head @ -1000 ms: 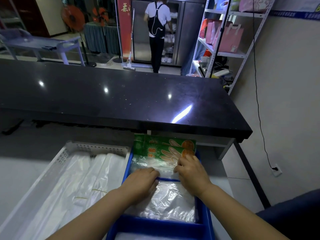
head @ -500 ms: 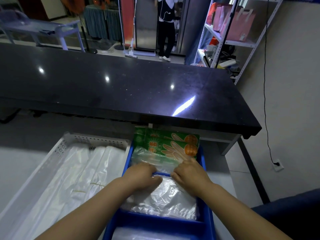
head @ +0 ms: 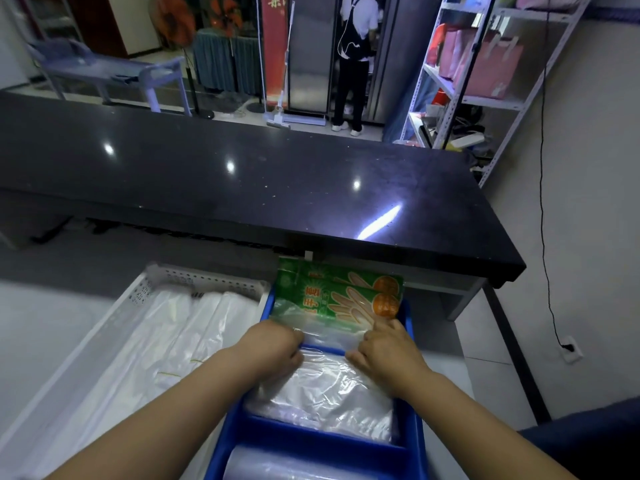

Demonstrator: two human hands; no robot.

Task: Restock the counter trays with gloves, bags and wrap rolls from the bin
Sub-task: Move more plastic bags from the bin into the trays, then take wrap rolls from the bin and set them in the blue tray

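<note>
Both hands work in the lower centre of the frame over a blue divided tray point(head: 414, 441) standing on a pale table point(head: 52, 317). The left hand point(head: 273, 346) lies palm down at the divider between the far and middle compartments, its fingers curled under and out of sight, so their grip cannot be told. The right hand point(head: 389, 348) rests at the same divider, fingers point(head: 381, 325) held together and pressing on clear film at the near edge of the green glove packs point(head: 341, 294). These packs fill the far compartment, stacked and tilted upward against the dark counter edge point(head: 346, 244). The middle compartment holds a flat stack of clear plastic bags point(head: 325, 400). The near compartment, at the bottom edge, holds a wrap roll point(head: 287, 464). Touching the tray's left side stands a white perforated tray point(head: 204, 278) filled with white bags point(head: 138, 341).
</note>
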